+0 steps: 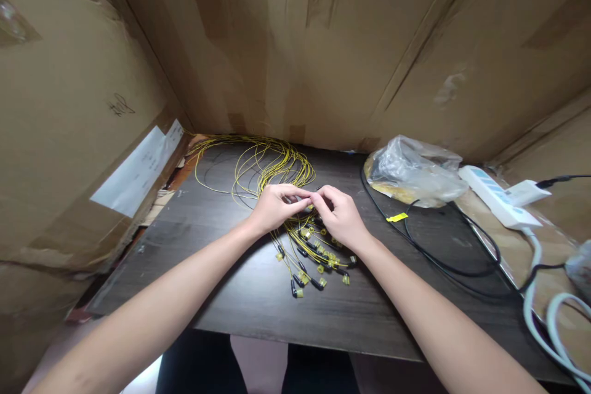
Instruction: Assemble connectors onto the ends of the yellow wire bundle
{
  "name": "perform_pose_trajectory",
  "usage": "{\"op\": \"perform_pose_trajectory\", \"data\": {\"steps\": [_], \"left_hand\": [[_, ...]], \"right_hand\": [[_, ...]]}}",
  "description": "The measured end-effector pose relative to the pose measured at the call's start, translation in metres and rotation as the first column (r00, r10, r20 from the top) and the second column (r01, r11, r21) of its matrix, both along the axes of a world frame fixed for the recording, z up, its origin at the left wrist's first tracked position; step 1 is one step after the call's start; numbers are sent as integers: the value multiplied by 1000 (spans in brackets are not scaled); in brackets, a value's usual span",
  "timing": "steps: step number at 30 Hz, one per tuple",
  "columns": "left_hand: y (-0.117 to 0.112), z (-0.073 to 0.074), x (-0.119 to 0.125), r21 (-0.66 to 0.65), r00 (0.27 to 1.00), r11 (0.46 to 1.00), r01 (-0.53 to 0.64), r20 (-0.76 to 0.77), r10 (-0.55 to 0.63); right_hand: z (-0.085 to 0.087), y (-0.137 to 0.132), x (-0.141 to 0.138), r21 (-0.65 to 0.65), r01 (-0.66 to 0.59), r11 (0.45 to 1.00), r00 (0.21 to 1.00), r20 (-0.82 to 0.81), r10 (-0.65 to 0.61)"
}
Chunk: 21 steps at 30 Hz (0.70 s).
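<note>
While the fingertips of the left hand (279,206) and right hand (341,215) meet above the yellow wires (286,163), whatever they may pinch is too small to make out, so I cannot tell whether either grip is clamped on something. The wires lie looped behind the hands on the dark tabletop (249,305), and their black ends with yellow connectors (318,283) fan out beneath and in front of the hands, partly covered by them. Rightward, a clear plastic bag (410,166) sits crumpled near the back; its creases blur its contents. Near it runs a black cable (429,252) with a yellow tag (397,217). Beyond the bag, a white power strip (484,188) carries a white adapter (529,192). Taped cardboard walls (277,43) enclose the table; a paper sheet (132,169) is on the left one, its print illegible. The right edge cuts off a translucent object (579,271).
</note>
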State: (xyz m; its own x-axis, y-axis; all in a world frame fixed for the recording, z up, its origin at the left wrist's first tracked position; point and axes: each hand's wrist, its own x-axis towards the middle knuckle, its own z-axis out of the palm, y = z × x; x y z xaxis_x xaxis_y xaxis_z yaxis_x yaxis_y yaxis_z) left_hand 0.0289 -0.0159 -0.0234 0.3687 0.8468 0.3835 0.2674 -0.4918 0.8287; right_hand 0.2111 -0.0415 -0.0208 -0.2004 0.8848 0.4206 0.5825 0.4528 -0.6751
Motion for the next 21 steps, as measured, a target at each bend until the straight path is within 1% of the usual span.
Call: {"op": "perform_pose_trajectory", "data": {"steps": [3, 8, 13, 15, 18, 21], "left_hand": [[-1, 1, 1, 4, 1000, 1000, 0, -15, 0], [-1, 1, 2, 3, 1000, 1000, -27, 8, 27], [-2, 3, 1, 100, 997, 995, -6, -76, 14], [-2, 2, 1, 110, 997, 994, 8, -81, 1], [-2, 1, 1, 101, 998, 995, 29, -63, -23], [-2, 1, 1, 115, 998, 993, 27, -55, -21]], "right_hand": [[-1, 0, 0, 0, 5, 1000, 1000, -14, -5], [-3, 0, -1, -1, 13, 1000, 1000, -18, -13], [-3, -1, -1, -13, 5, 1000, 1000, -22, -5], [-3, 0, -1, -12, 5, 1000, 1000, -8, -5], [-3, 1, 0, 14, 9, 1000, 1000, 21, -10], [-2, 2, 0, 53, 13, 999, 999, 47, -15]]}}
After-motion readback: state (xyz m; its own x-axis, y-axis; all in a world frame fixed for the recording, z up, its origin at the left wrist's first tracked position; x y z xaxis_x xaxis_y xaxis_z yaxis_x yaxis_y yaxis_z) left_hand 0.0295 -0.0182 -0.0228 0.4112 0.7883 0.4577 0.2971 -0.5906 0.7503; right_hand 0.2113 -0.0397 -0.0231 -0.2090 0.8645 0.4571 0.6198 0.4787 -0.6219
